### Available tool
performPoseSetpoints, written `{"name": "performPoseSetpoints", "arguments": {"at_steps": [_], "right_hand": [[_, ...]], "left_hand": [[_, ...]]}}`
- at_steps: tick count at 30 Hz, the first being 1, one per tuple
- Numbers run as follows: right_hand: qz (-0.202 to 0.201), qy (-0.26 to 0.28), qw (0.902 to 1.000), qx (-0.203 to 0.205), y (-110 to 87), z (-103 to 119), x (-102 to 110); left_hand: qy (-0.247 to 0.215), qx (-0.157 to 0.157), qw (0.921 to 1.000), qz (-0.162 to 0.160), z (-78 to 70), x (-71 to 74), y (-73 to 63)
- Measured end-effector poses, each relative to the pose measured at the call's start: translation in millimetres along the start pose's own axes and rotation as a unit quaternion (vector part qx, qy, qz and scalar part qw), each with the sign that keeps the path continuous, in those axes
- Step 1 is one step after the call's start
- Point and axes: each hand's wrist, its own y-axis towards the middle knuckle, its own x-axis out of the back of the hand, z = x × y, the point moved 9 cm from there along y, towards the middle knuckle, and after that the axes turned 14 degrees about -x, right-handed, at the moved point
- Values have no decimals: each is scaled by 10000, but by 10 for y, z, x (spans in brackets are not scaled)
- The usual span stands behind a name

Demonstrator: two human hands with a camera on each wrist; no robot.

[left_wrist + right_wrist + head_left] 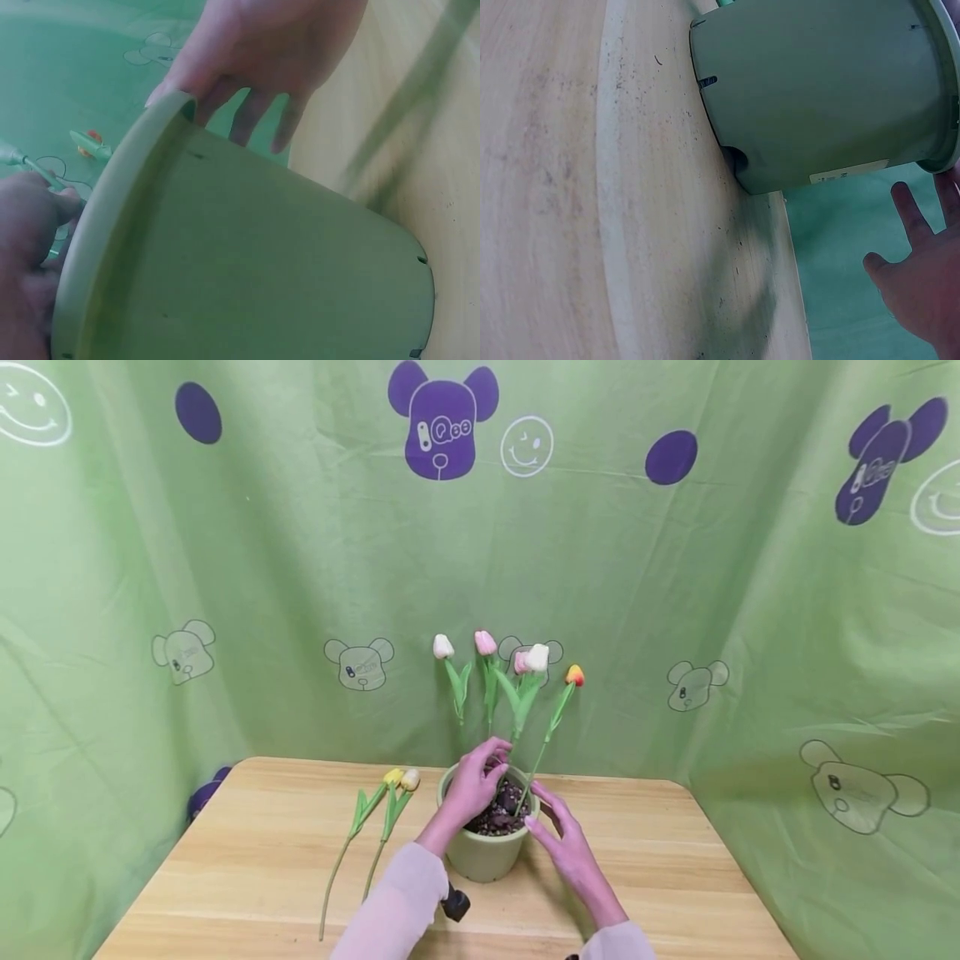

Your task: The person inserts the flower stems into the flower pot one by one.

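Note:
Several artificial tulips stand in a pale green flowerpot (483,860) filled with dark, pebbly soil (498,820). My left hand (470,787) reaches over the pot and pinches a green tulip stem (43,174) between thumb and fingers. White tulip (537,657) and pink tulip (521,662) heads overlap above that hand. On the pot's right side, my right hand (566,843) touches the rim, its fingers fairly straight and spread in the right wrist view. A red-and-yellow tulip (574,675) leans right, its stem entering the soil between my hands.
Two loose tulips, a yellow tulip (393,777) and a cream tulip (410,779), lie left of the pot on the wooden table (645,860). Behind the table hangs a green curtain (360,543) with printed bears. Dark crumbs dot the tabletop near the pot.

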Motion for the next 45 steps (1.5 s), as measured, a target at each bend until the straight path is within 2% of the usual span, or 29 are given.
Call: {"name": "performPoseSetpoints", "arguments": {"at_steps": [6,15,25,37,45], "right_hand": [[-40,-33,10000,-19,-13,-24,1],[-28,-119,9999,29,-33,-38,-7],[-34,-207,9997,123,-17,12,10],[-15,-237,9997,58,-8,26,8],[35,-202,9997,106,9,28,4]], "left_hand": [[169,112,9996,185,23,-44,-18],[357,270,9985,318,34,-34,-53],[568,154,9977,328,1,-17,-16],[558,313,9969,452,33,-30,-14],[640,149,9972,369,24,-13,-5]]}}
